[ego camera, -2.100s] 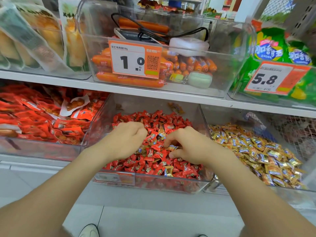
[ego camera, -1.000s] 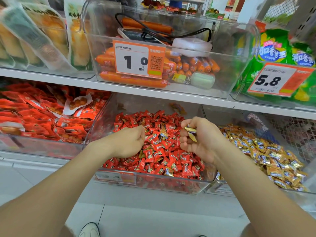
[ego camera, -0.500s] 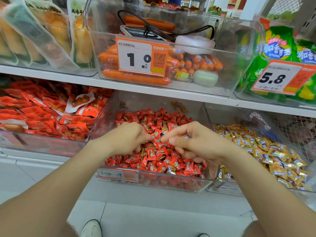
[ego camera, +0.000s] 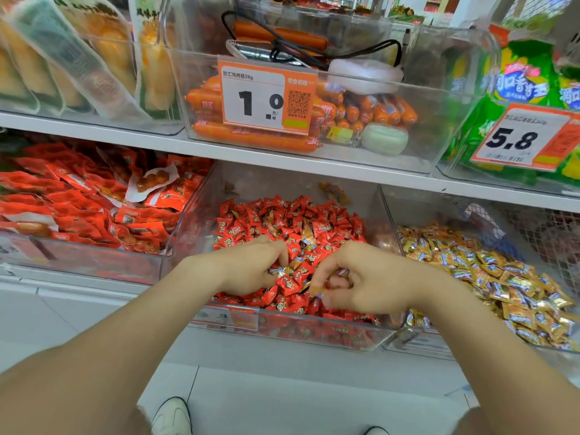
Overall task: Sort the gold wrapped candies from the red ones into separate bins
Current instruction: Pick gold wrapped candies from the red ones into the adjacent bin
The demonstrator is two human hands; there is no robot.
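Where red candies (ego camera: 292, 221) crowd, right hand (ego camera: 367, 277) pinches gold candy (ego camera: 315, 291).

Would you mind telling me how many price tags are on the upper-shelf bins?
2. The 1.0 tag is on the front of the sausage bin; the 5.8 tag is on the green-packet bin at the right. More may lie beyond the frame.

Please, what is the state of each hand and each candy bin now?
left hand: fingers curled into the red candies; grip cannot be told
right hand: pinches a gold candy
red candy bin: mixed, stray gold candies lie among red
gold candy bin: unmixed, no red seen
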